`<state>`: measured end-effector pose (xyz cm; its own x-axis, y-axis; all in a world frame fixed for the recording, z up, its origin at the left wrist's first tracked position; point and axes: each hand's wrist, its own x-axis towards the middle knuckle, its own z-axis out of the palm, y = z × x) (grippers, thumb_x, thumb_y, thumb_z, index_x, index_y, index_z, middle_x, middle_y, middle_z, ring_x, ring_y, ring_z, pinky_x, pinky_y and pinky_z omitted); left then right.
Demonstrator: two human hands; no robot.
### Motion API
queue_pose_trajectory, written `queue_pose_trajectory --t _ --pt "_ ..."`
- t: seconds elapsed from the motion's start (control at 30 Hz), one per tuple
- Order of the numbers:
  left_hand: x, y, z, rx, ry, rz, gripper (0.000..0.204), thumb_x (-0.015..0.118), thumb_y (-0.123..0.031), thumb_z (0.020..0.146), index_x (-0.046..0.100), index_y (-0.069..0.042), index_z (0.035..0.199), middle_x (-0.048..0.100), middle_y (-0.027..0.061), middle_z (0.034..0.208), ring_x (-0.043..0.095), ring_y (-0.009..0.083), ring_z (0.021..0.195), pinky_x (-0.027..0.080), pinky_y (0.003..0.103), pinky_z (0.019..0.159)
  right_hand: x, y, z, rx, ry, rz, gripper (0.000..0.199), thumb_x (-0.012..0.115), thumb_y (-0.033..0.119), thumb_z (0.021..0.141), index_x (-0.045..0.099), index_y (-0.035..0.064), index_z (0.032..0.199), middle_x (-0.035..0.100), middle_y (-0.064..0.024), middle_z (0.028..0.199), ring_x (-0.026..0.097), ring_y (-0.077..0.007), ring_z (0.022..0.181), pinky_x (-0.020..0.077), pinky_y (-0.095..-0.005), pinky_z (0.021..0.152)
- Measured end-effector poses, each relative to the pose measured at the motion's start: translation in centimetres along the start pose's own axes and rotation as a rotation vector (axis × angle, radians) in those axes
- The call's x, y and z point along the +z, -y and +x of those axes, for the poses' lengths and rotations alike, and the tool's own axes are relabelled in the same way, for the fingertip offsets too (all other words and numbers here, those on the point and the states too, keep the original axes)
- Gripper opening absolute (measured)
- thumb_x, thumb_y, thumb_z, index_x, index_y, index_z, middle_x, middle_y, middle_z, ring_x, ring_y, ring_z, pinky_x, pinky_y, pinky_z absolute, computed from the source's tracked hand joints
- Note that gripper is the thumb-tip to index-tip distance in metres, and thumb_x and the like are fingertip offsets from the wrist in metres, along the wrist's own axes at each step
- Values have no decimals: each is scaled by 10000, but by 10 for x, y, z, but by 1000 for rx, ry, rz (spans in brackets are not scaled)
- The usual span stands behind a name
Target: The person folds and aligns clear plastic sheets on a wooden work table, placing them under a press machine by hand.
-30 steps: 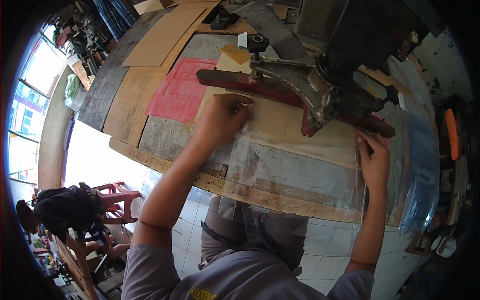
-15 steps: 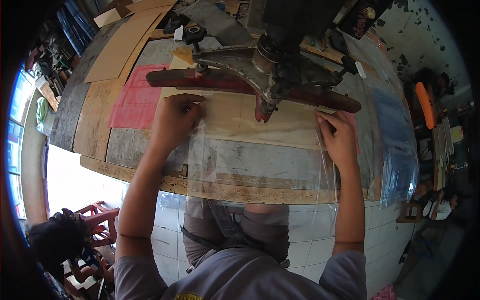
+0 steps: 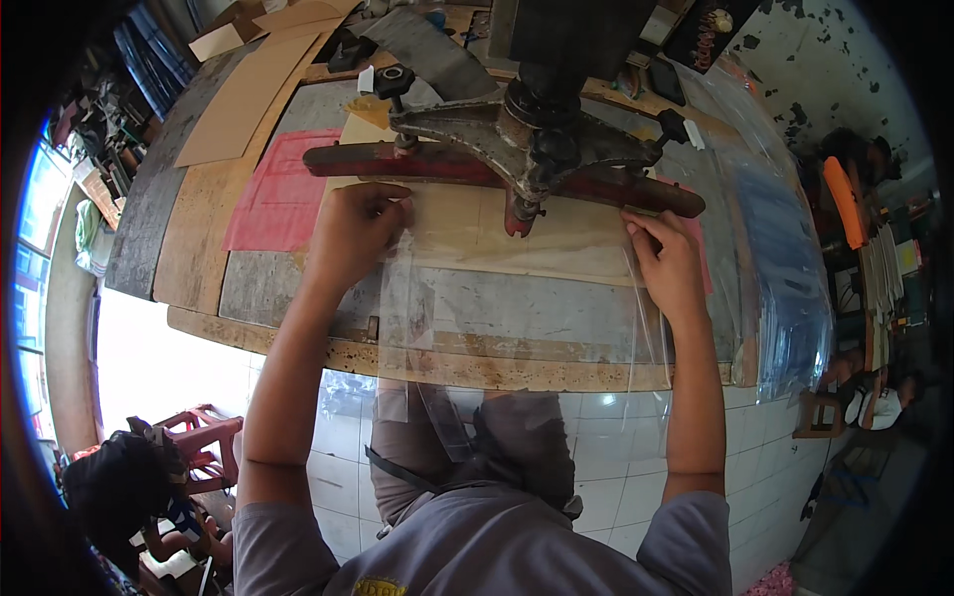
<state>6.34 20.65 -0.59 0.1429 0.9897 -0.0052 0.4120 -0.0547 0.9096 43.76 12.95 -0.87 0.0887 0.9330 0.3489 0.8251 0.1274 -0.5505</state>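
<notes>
A clear plastic sheet stretches between my hands. It lies over the grey table top and hangs past the front edge above my legs. My left hand pinches its far left corner, thumb against fingers. At the far right corner, my right hand holds the sheet between thumb and fingertips. Just beyond both hands, a long red-edged metal bar runs crosswise under the cast-metal press head. A cream-coloured sheet shows through the plastic. Pink-red material sticks out on the left.
Brown cardboard lies at the back left of the table. A stack of bluish clear plastic sheets drapes over the right edge. At lower left, a person sits near a red stool. A wooden stool stands at right.
The press bar appears slightly smaller and seems to have come down a little toward the table. Both hands keep their grip on the plastic with hardly any shift.
</notes>
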Motion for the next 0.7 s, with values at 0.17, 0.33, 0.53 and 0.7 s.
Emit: queue_pose_trajectory --t 0.17,0.33,0.53,0.7 --pt "-1 9 3 6 2 -8 222 678 -124 932 740 43 1064 716 64 744 602 77 578 490 267 524 -1 -4 -4 -68 -18 -22 215 674 111 971 761 58 1160 649 -134 930 655 -280 827 509 -369 755" --pt "-2 12 3 77 -17 31 253 690 -171 906 745 23 1060 718 106 731 656 142 581 513 325 558 -12 -6 -11 -34 31 98 204 667 127 986 763 47 1146 664 -108 947 648 -229 842 505 -336 768" --pt "-13 7 -31 277 -171 369 296 706 -216 912 727 -7 1120 716 153 785 678 252 645 511 366 612 -30 -5 -42 30 28 234 231 633 148 1024 738 45 1202 686 -110 1056 668 -232 934 514 -316 841" --pt "-26 27 -123 382 -391 493 296 655 -215 944 711 -47 1182 707 145 1102 676 281 960 495 412 846 -49 -4 -127 -67 -197 35 245 576 96 1048 703 22 1243 674 -136 1196 654 -284 1110 505 -354 943"
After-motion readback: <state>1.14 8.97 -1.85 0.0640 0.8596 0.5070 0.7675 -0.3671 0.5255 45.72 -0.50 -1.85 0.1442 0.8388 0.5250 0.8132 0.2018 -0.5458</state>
